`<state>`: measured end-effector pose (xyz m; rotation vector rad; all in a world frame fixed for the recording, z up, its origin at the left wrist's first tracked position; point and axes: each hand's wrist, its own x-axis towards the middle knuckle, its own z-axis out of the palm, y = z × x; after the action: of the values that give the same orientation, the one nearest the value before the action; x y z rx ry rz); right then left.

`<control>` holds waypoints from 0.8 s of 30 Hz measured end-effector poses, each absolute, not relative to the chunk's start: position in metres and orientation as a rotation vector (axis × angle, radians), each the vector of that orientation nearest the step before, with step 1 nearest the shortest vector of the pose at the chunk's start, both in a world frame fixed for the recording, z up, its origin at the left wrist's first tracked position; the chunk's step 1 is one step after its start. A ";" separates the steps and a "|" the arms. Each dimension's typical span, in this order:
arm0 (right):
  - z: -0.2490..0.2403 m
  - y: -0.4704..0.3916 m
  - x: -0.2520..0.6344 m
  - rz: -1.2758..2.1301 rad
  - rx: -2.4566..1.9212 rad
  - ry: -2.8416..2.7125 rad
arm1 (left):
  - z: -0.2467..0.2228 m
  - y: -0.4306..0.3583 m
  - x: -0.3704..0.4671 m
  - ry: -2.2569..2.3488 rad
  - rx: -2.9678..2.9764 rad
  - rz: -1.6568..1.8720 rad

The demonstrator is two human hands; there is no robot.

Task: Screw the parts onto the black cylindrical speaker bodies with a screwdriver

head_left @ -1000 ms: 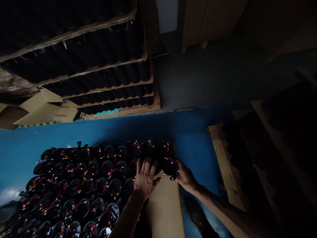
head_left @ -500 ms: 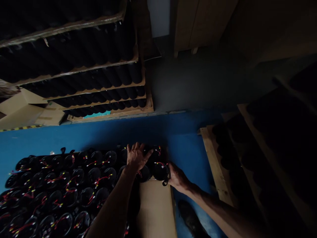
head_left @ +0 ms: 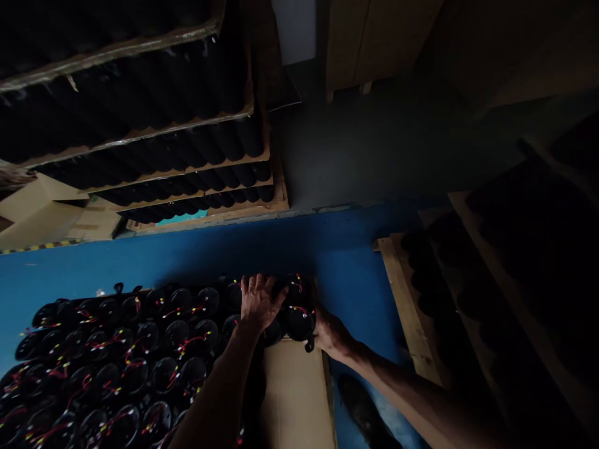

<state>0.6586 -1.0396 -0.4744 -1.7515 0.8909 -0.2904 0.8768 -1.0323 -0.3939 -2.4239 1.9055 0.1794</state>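
Observation:
Rows of upright black cylindrical housings, round and open at the top with thin red and yellow wires, stand close together. My left hand lies over the tops of housings in the far rows, fingers spread and thumb out to the right. Against the right side of the front corner housing is my right hand; its fingers go partly out of sight behind that housing. Another housing stands just beyond it. Bare cardboard shows in front of these housings.
Stacked layers of black cylinders on cardboard sheets rise at the back left. A wooden pallet with dark cylinders is on the right. Blue floor runs between, with a shoe on it. An open carton sits far left.
The corner housing and my right hand have shifted slightly left, closer to the neighbouring housings. My left hand stays over the tops, nearly in place. The view has shifted a little.

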 end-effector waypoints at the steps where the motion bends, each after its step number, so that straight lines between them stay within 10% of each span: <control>1: -0.474 -1.039 0.660 -0.280 -1.748 0.890 | -0.393 -1.032 0.876 1.894 -2.429 0.188; 24: -0.455 -1.137 0.714 -0.246 -1.524 1.026 | -0.365 -1.047 0.917 1.717 -2.551 0.622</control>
<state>0.7144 -1.1373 -0.4552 -1.5236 1.0261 -0.2464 0.9170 -1.0474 -0.3646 -2.5505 1.7174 0.6217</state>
